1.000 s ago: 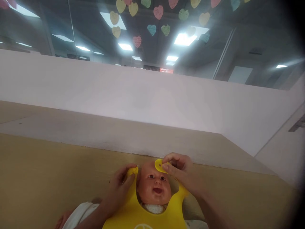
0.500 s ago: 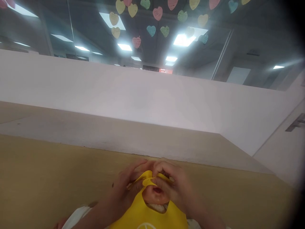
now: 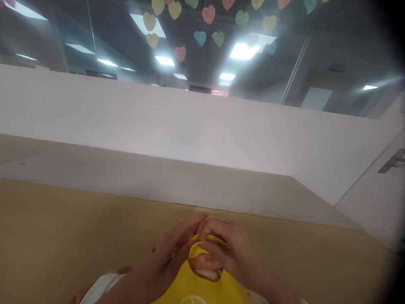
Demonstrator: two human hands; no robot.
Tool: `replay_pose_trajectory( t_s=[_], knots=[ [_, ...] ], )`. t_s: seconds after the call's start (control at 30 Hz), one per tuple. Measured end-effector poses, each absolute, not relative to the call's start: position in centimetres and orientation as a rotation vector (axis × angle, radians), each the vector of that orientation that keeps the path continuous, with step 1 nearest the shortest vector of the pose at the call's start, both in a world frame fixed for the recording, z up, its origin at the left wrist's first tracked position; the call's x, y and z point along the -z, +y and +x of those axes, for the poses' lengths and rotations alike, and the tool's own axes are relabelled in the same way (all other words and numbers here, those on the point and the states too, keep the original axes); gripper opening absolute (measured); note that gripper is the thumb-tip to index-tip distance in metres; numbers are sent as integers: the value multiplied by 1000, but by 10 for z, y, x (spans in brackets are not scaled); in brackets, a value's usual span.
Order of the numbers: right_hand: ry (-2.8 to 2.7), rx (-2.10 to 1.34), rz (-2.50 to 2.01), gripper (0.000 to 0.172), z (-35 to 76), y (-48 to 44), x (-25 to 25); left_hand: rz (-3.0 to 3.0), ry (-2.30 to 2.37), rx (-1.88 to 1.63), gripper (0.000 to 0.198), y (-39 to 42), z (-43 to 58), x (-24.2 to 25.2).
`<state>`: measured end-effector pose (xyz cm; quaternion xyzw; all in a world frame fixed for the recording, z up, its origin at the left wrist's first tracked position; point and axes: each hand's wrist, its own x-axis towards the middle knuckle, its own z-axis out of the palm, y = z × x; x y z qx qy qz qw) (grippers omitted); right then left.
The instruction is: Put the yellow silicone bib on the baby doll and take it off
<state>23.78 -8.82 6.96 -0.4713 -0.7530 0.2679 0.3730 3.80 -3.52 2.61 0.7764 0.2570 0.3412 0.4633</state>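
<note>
A yellow bib (image 3: 186, 283) with a white round print lies over the chest of a small doll-like figure (image 3: 207, 263). Whether it is a doll cannot be made out. My left hand (image 3: 180, 242) is closed around the left side of the bib's neck strap. From the other side, my right hand (image 3: 223, 242) pinches the strap between thumb and fingers. One curled strap end (image 3: 196, 250) shows between both thumbs. Most of the figure's head is hidden behind my hands. A white sleeve (image 3: 103, 287) sticks out below my left forearm.
The figure lies on a wood-coloured surface (image 3: 79, 236). Beyond its far edge runs a paler ledge (image 3: 158, 179) against a white wall (image 3: 142, 122). Heart-shaped notes (image 3: 209, 14) hang on the glass above. A door handle (image 3: 392, 161) is at the right.
My hands have drawn closer together over the strap, and my left fingers now reach further right. The figure's mouth area is more covered. The strap end between the thumbs looks more curled.
</note>
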Motion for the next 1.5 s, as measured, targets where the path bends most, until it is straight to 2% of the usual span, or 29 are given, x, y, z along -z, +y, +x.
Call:
replay_pose_trajectory(
  t_s=[0.3,0.53,0.97,1.03,1.13,1.23,1.37,1.5],
  knots=[
    [-1917,-673,-1358,9,238,-91,-71,1869,694,-808,43,-42,39,-34],
    [-2025,-606,-1381,11,235,-94,-76,1936,688,-768,53,-41,38,-31],
    [-2091,-545,-1397,15,229,-97,-81,2121,722,-759,55,-42,43,-32],
    [-2065,-544,-1380,15,229,-97,-80,2162,808,-768,49,-42,44,-32],
    [-2010,-560,-1381,18,231,-98,-78,2232,980,-759,29,-42,44,-30],
    [-1987,-591,-1392,18,232,-99,-77,2305,1141,-906,25,-44,41,-22],
    [-2005,-584,-1396,17,231,-100,-81,2372,1021,-1182,22,-45,38,-11],
    [-2043,-560,-1501,16,228,-103,-84,2401,853,-1159,17,-44,39,-16]
  ],
)
